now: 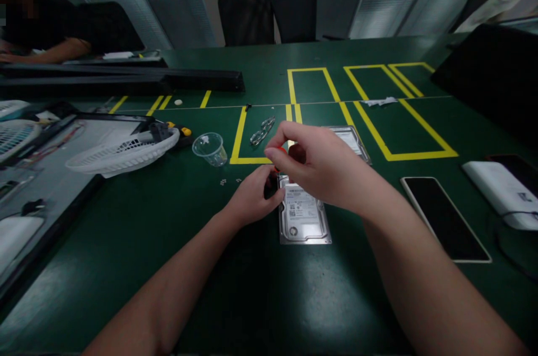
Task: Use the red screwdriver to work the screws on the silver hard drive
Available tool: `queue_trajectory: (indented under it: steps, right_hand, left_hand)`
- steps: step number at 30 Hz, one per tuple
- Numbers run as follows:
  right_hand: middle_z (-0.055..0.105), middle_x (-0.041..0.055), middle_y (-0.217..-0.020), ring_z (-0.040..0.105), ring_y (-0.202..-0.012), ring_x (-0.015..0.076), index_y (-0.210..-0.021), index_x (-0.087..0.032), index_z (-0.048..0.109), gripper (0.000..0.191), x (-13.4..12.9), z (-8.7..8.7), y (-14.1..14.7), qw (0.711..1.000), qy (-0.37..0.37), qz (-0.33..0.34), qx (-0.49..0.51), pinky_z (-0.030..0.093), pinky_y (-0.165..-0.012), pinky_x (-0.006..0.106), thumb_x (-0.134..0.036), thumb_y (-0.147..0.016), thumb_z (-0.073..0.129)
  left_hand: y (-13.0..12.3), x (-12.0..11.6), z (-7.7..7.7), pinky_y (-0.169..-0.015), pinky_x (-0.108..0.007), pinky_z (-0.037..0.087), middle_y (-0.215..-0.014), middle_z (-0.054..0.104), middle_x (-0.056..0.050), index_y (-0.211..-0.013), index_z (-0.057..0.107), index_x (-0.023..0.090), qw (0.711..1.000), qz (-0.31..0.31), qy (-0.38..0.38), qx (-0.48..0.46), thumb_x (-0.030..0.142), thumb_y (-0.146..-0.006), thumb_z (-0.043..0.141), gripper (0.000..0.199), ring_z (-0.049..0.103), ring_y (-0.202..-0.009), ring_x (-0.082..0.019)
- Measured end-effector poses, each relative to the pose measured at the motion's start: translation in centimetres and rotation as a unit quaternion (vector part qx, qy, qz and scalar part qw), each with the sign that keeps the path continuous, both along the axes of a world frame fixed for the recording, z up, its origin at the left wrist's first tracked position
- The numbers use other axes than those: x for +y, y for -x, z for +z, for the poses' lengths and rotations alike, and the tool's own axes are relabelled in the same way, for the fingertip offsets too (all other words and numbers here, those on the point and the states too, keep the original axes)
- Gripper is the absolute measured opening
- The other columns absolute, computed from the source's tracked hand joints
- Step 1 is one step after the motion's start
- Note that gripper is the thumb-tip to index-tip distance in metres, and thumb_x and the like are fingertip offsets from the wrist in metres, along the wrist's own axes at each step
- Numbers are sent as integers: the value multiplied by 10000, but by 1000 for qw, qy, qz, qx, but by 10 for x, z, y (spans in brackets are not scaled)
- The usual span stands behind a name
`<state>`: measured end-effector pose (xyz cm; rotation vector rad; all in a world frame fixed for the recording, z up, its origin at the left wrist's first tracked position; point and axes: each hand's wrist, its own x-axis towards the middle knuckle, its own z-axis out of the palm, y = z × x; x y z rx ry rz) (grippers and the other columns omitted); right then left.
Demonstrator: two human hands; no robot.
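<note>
A silver hard drive (306,216) with a white printed label lies flat on the green table in front of me. My left hand (256,193) grips its far left corner, thumb on the near side and fingers curled behind. Above that corner, my right hand (313,160) is closed around a red-handled screwdriver (281,151). Most of the screwdriver is hidden by my fingers, and its tip cannot be seen. Small screws (223,181) lie left of the drive. Behind my right hand, a second metal drive (352,142) is partly covered.
A clear plastic cup (210,148) stands left of my hands, with glasses-like clear pieces (262,130) beyond. White fan grilles (126,153) rest on a large panel (63,188) at left. A phone (445,218) and white power bank (502,193) lie right. Another person (46,25) sits far left.
</note>
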<state>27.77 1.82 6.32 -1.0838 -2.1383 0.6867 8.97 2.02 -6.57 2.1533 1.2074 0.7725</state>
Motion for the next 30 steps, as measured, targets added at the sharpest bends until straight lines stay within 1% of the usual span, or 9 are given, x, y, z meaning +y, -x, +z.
queue_trajectory:
  steps: [3, 7, 10, 13, 16, 18, 23, 26, 30]
  right_hand:
    - [658, -18, -784, 560, -672, 126, -930, -207, 636, 190, -1, -1, -1, 1000, 2, -5, -1, 353, -621, 295, -379, -1012, 638]
    - [664, -22, -818, 570, -703, 116, -938, -202, 618, 125, 1, 0, -1, 1000, -14, 12, 16, 364, -643, 285, -288, -1029, 609]
    - [668, -24, -828, 582, -731, 113, -933, -195, 642, 169, 1, 2, -2, 999, -20, 30, 18, 373, -670, 284, -310, -1050, 604]
    - [670, -17, -822, 598, -742, 124, -950, -194, 654, 227, 0, 3, -2, 999, 4, 35, 17, 372, -676, 292, -353, -1078, 555]
    - [670, -2, -831, 601, -742, 135, -1027, -194, 662, 242, 0, 4, -1, 999, 21, 29, 12, 366, -682, 303, -293, -1100, 454]
    - [673, 9, -854, 600, -757, 141, -1056, -193, 663, 252, 0, 5, -1, 1000, 20, 19, 8, 366, -692, 307, -268, -1099, 426]
    - [675, 21, -894, 592, -792, 153, -985, -199, 620, 165, 1, 4, 0, 1000, 9, -6, 17, 379, -718, 316, -291, -1067, 510]
    - [668, 18, -877, 571, -774, 157, -968, -208, 602, 131, 0, 3, 0, 1000, 1, -11, 20, 375, -704, 321, -308, -1040, 558]
    - [661, 7, -866, 558, -735, 144, -963, -210, 610, 98, 0, 4, 0, 1000, -3, 4, 24, 371, -678, 316, -248, -1023, 541]
  left_hand:
    - [0, 0, 0, -827, -413, 532, -1084, 705, -107, -1078, 600, 189, 1000, -6, 4, 2, 310, -925, 649, 201, 671, -962, -273]
    - [0, 0, 0, -795, -386, 525, -1039, 683, -85, -1092, 589, 188, 1000, -5, -3, 0, 306, -920, 661, 220, 646, -905, -244]
    - [0, -1, 0, -764, -368, 511, -986, 665, -67, -1075, 581, 191, 1000, 0, -3, 5, 296, -922, 658, 201, 621, -849, -223]
    - [-1, -1, 1, -779, -375, 506, -1001, 668, -72, -1053, 576, 194, 1000, -1, -8, 0, 299, -927, 657, 183, 623, -869, -229]
    - [-1, -1, 1, -792, -374, 502, -1017, 670, -73, -1036, 574, 196, 1000, -4, -13, -8, 290, -921, 670, 177, 627, -890, -230]
    - [-2, -1, 2, -778, -360, 498, -1008, 668, -63, -1034, 574, 197, 1000, -1, -9, -8, 278, -916, 675, 175, 621, -872, -217]
    - [-2, -2, 2, -751, -340, 497, -990, 661, -46, -1067, 584, 195, 1000, 6, -2, 1, 258, -910, 679, 195, 608, -837, -198]
    - [-1, -2, 1, -754, -351, 507, -998, 672, -51, -1096, 593, 195, 1000, 7, -2, 3, 268, -912, 680, 216, 619, -835, -204]
    - [0, -1, 0, -781, -383, 525, -1010, 686, -69, -1107, 598, 196, 1000, 3, -1, 6, 306, -927, 673, 224, 651, -885, -236]
